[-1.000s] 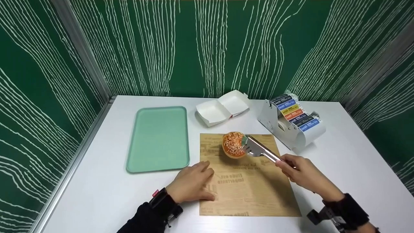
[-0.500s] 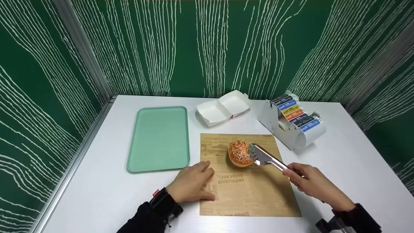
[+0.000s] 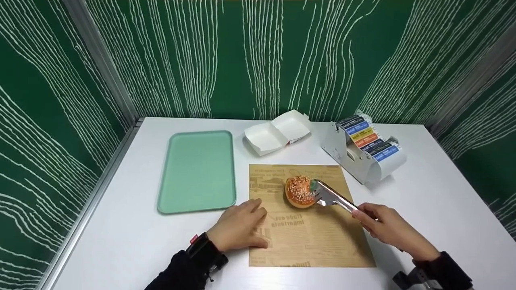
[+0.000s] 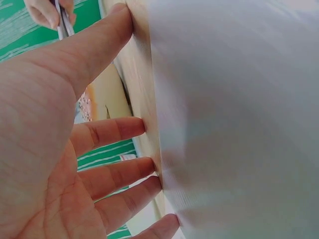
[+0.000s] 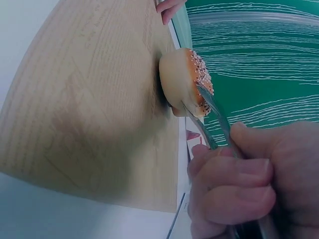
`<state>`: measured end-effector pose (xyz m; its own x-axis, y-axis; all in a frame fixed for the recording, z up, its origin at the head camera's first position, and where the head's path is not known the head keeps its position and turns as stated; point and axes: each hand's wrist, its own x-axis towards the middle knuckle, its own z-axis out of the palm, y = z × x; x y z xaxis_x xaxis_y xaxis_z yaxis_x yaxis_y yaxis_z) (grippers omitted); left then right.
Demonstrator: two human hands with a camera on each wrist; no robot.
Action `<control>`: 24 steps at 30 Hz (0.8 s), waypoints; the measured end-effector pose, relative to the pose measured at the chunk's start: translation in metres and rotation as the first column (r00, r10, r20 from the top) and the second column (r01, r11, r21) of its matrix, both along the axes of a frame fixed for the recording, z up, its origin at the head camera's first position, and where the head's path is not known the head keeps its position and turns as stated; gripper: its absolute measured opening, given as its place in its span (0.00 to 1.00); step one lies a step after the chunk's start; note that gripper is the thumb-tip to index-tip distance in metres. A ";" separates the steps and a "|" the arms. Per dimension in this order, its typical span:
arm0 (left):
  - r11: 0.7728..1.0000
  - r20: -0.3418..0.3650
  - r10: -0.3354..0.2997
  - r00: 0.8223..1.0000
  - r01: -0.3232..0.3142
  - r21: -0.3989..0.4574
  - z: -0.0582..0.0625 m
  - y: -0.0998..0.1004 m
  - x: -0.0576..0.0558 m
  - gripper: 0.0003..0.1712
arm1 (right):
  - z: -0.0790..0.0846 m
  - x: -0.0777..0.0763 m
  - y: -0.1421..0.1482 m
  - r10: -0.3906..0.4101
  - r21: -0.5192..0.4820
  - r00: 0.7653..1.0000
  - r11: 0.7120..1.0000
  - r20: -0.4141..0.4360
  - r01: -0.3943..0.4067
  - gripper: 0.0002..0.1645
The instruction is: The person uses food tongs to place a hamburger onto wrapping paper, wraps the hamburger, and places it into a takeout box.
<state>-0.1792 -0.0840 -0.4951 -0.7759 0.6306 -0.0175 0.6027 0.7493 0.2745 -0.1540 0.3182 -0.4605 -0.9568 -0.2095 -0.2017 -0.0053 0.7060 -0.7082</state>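
Observation:
My right hand (image 3: 387,225) grips metal tongs (image 3: 336,198), whose tips pinch the right side of a sesame-topped burger bun (image 3: 298,193). Brown printed wrapping paper (image 3: 314,245) lies beneath, and the bun is right at its surface, past the sheet's middle. In the right wrist view, the tong tips (image 5: 212,107) clasp the upper side of the bun (image 5: 174,77), and the fingers of my right hand (image 5: 239,184) curl round the handles. My left hand (image 3: 238,225) rests with spread fingers on the paper's left edge; the left wrist view shows the fingertips of this hand (image 4: 55,124) touching it.
A green tray (image 3: 197,173) lies left of the paper. Behind the paper sits an unfolded white takeaway box (image 3: 266,139). At the back right stands a metal dispenser (image 3: 354,161) with a roll of coloured labels (image 3: 367,139). Green patterned walls (image 3: 229,60) border the white table.
The tongs and bun have come toward me and a little to the right over the paper, then stayed nearly still for the last half second. My left hand has kept its place.

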 end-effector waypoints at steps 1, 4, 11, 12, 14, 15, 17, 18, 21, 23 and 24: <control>1.000 -0.004 -0.001 1.000 0.001 0.000 0.000 0.000 0.000 0.47 | 0.000 0.000 0.000 0.001 0.000 1.000 1.000 0.000 -0.001 0.21; 1.000 -0.011 -0.002 1.000 0.002 0.001 0.000 0.000 0.000 0.46 | -0.001 0.000 0.001 0.013 -0.003 1.000 1.000 -0.002 -0.013 0.22; 1.000 -0.029 -0.012 0.999 0.013 0.004 -0.001 -0.001 0.000 0.42 | -0.002 0.001 0.003 0.028 0.011 0.999 1.000 -0.017 -0.028 0.22; 1.000 -0.028 -0.012 1.000 0.012 0.002 -0.001 -0.001 0.000 0.42 | -0.001 0.001 0.003 0.027 0.015 0.999 1.000 -0.020 -0.027 0.22; 1.000 -0.025 -0.010 1.000 0.010 0.002 -0.001 -0.001 0.000 0.42 | 0.000 0.001 0.003 0.017 0.017 1.000 1.000 -0.016 -0.017 0.22; 1.000 -0.020 -0.009 1.000 0.009 0.004 -0.001 -0.001 0.000 0.42 | 0.001 0.001 0.003 0.010 0.016 1.000 1.000 -0.012 -0.010 0.22; 1.000 -0.016 -0.010 1.000 0.010 0.007 -0.001 -0.001 0.000 0.43 | 0.003 0.002 0.004 -0.001 0.013 1.000 1.000 -0.009 0.001 0.23; 1.000 -0.015 -0.010 1.000 0.010 0.008 -0.001 -0.001 0.000 0.43 | 0.003 0.002 0.005 -0.004 0.010 1.000 1.000 -0.012 0.004 0.23; 1.000 -0.020 -0.013 1.000 0.013 0.010 -0.001 -0.001 0.000 0.43 | 0.006 0.003 0.004 -0.030 0.000 0.999 1.000 -0.021 0.030 0.24; 1.000 -0.026 -0.016 1.000 0.016 0.009 -0.001 -0.002 0.000 0.43 | 0.009 0.003 0.003 -0.050 -0.009 0.998 0.999 -0.040 0.050 0.25; 1.000 -0.027 -0.016 1.000 0.017 0.008 -0.001 -0.001 0.000 0.43 | 0.011 0.003 0.002 -0.064 -0.010 0.997 0.998 -0.053 0.064 0.25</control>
